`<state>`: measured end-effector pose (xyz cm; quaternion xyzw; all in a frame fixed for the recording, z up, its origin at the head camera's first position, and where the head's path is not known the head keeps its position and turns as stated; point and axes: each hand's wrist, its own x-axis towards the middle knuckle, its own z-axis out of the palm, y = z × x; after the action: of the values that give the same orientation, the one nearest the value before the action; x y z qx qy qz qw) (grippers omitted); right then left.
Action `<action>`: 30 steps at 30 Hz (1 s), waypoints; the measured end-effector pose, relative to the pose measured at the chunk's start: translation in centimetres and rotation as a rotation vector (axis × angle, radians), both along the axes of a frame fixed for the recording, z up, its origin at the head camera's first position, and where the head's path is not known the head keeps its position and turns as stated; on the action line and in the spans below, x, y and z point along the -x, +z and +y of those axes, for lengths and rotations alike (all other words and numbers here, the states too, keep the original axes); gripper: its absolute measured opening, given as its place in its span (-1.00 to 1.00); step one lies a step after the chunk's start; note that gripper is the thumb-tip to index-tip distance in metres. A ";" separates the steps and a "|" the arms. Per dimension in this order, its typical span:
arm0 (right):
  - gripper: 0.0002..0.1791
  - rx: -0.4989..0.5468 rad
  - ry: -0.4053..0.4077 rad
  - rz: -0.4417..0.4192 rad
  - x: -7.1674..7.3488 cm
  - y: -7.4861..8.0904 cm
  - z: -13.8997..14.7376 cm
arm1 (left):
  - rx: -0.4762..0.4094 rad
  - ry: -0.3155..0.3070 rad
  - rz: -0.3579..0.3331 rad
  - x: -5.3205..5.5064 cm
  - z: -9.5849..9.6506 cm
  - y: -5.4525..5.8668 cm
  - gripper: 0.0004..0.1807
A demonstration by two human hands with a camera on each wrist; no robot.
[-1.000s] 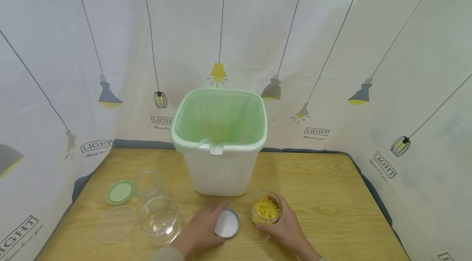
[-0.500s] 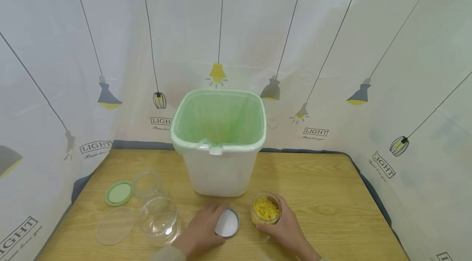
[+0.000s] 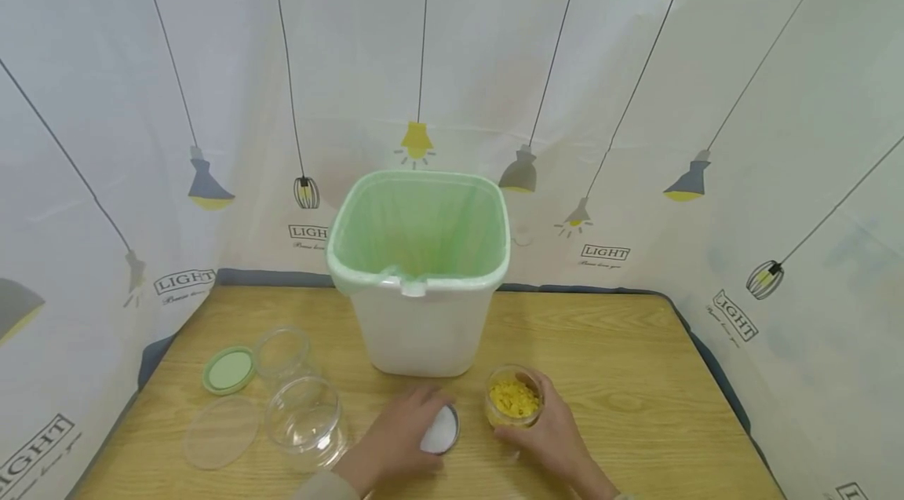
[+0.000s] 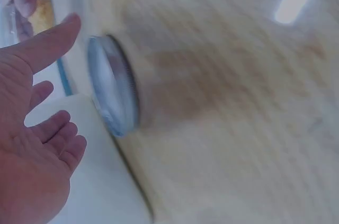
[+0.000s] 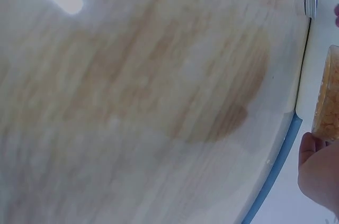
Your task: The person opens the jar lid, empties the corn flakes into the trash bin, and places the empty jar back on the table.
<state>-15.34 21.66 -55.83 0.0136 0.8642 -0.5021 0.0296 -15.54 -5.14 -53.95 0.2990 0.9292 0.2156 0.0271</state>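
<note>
My left hand (image 3: pixel 402 433) hovers over a round jar lid (image 3: pixel 441 431) with a white face and a metal rim, partly covered by the hand in the head view. In the left wrist view the fingers are loosely extended and stand apart from the lid (image 4: pixel 112 83), which lies on the wooden table. My right hand (image 3: pixel 554 433) grips a clear jar (image 3: pixel 494 417) filled with crumbly yellow bits (image 3: pixel 514 398), thumb in front and fingers round the far side. Only the edge of that jar (image 5: pixel 327 99) shows in the right wrist view.
A white bin (image 3: pixel 424 327) with a green liner stands at the back centre of the table (image 3: pixel 621 374). To the left are two clear containers, the nearer one (image 3: pixel 304 417) larger, plus a green-rimmed lid (image 3: pixel 229 370) and a clear disc (image 3: pixel 221 432).
My left hand's fingers have come away from the jar lid and the hand has shifted slightly right over it. The right hand has moved the jar a little to the right.
</note>
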 end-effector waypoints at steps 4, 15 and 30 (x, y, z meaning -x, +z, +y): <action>0.11 -0.006 -0.001 0.024 0.1 0.2 0.2 | 0.003 -0.025 0.010 0.0 0.7 1.9 -0.24; 0.10 -0.007 -0.005 0.076 0.7 1.1 0.9 | -0.043 -0.139 0.185 0.2 0.4 8.0 -0.62; 0.13 -0.011 -0.007 0.090 1.4 2.6 1.5 | -0.186 -0.294 0.468 0.6 -1.7 17.2 -0.77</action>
<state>-16.72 23.20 -53.24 -0.0058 0.8673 -0.4976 -0.0114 -16.18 -6.87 -36.76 0.4731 0.8333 0.2187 -0.1844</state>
